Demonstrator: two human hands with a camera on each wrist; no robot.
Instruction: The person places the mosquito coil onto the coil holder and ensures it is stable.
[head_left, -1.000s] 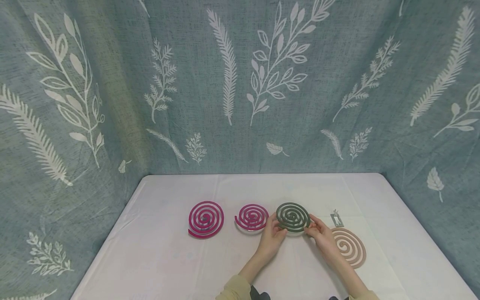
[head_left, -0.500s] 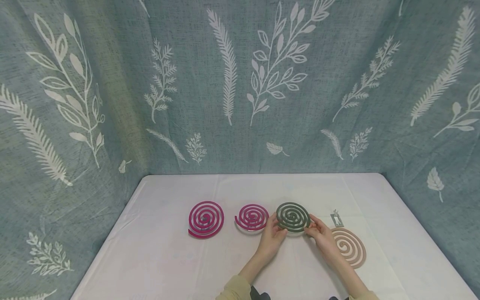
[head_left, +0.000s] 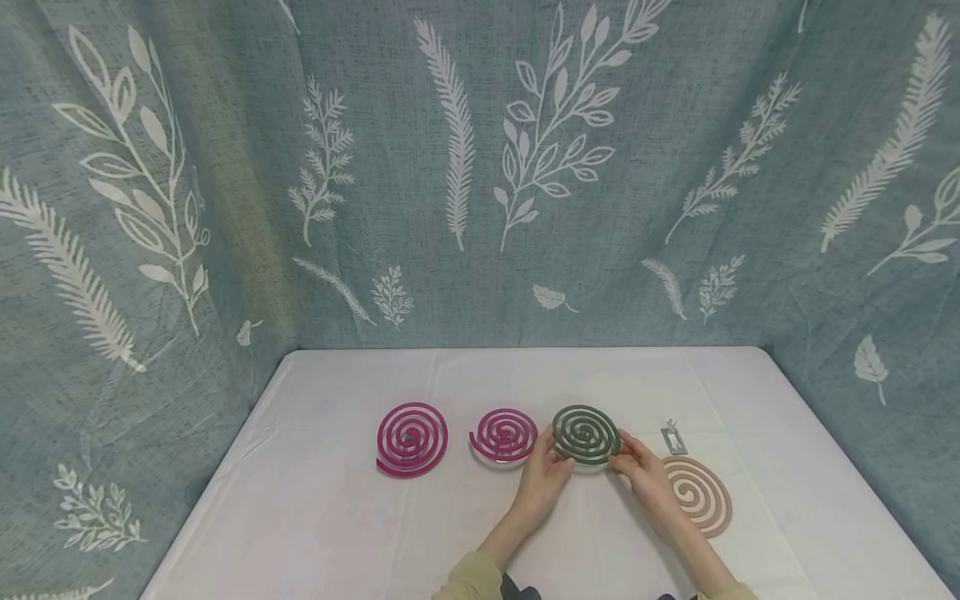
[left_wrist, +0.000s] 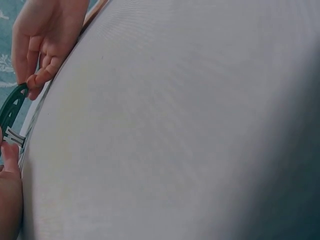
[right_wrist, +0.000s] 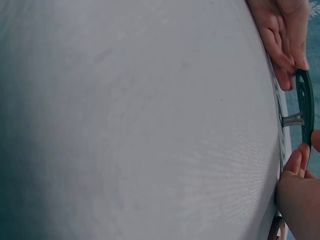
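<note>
A dark green mosquito coil lies level just above the table, in the middle of the head view. My left hand pinches its left edge between thumb and fingers. From the other side, my right hand pinches the right edge. Beneath the coil, a small metal coil stand rises from the table in the right wrist view. Its upper tabs reach the underside of the coil. Seen edge-on in the left wrist view, the coil is partly cut off by the frame.
Two magenta coils sit to the left on small stands; the nearer one touches or almost touches my left hand. At right, a brown coil lies flat, partly behind my right wrist. A flat metal stand lies behind it. A leaf-patterned curtain closes the back.
</note>
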